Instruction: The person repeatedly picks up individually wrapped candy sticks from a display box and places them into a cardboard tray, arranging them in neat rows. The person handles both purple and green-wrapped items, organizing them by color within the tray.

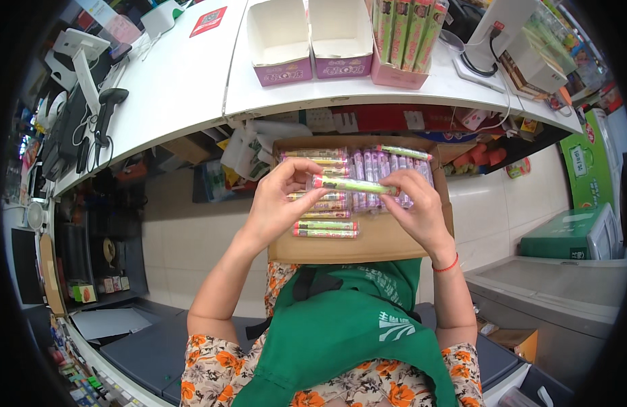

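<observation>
A slim green candy tube (354,184) in clear wrapping, with reddish ends, is held level above a shallow cardboard box. My left hand (281,197) pinches its left end between thumb and fingers. At the other end, my right hand (420,209) grips it the same way. Inside the cardboard box (388,244), several yellow tubes (313,153) lie at the left, and purple tubes (368,163) stand in a row at the right. Two green tubes (326,229) rest below the yellow ones, and another green tube (404,152) lies across the purple ones. My hands partly hide the contents.
On the white counter (171,61) beyond stand two bare-bottomed purple-and-white display boxes (279,41) and a pink box (400,76) of upright green tubes. A barcode scanner (108,112) is at the left. Green cabinets (564,234) stand at the right; a cluttered shelf runs under the counter.
</observation>
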Motion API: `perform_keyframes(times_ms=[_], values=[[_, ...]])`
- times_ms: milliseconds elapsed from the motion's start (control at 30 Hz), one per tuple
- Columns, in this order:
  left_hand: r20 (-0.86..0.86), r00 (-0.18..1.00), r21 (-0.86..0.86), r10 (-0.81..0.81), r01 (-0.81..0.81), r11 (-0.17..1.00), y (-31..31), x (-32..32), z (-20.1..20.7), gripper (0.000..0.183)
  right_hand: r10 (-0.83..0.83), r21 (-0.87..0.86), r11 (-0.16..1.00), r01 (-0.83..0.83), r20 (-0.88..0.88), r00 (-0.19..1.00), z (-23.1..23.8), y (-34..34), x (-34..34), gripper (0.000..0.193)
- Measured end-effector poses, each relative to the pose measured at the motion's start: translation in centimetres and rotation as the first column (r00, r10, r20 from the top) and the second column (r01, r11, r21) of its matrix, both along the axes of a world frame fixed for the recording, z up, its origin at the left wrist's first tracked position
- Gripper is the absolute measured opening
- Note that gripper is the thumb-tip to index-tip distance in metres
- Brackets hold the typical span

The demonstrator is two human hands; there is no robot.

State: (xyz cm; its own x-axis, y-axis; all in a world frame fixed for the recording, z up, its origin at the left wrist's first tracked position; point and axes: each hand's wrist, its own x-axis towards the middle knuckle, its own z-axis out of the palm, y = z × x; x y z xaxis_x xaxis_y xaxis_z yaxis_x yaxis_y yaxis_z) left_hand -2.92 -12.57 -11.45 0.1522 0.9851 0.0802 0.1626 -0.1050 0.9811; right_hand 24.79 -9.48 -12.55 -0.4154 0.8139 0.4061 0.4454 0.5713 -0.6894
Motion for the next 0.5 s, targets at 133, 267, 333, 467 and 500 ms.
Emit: perform_keyframes(times_ms=[133,267,333,467,500], values=[[-0.203,0.979,0.013,-0.01,0.013,1.0,-1.5,-0.9,-0.5,0.026,0.052,-0.085,0.995,-0.05,0.022,0.998,-1.1,-1.4,-0.3,0.022],[-0.351,0.936,0.024,-0.003,0.013,1.0,-3.0,-1.4,-1.3,0.027,0.1,-0.137,0.986,-0.09,0.067,0.993,-2.4,-2.5,-0.6,0.022],[-0.391,0.92,0.043,-0.009,0.028,0.999,-3.7,-1.8,-2.0,0.027,0.122,-0.166,0.98,-0.105,0.093,0.988,-3.0,-2.9,-0.8,0.022],[-0.436,0.898,0.0,-0.049,0.055,0.998,-4.9,-2.0,-2.4,0.026,0.161,-0.205,0.969,-0.134,0.119,0.98,-4.3,-3.7,-1.1,0.023],[-0.46,0.886,-0.003,-0.058,0.064,0.998,-5.2,-2.1,-2.5,0.026,0.168,-0.212,0.967,-0.139,0.123,0.978,-4.6,-3.9,-1.2,0.023]])
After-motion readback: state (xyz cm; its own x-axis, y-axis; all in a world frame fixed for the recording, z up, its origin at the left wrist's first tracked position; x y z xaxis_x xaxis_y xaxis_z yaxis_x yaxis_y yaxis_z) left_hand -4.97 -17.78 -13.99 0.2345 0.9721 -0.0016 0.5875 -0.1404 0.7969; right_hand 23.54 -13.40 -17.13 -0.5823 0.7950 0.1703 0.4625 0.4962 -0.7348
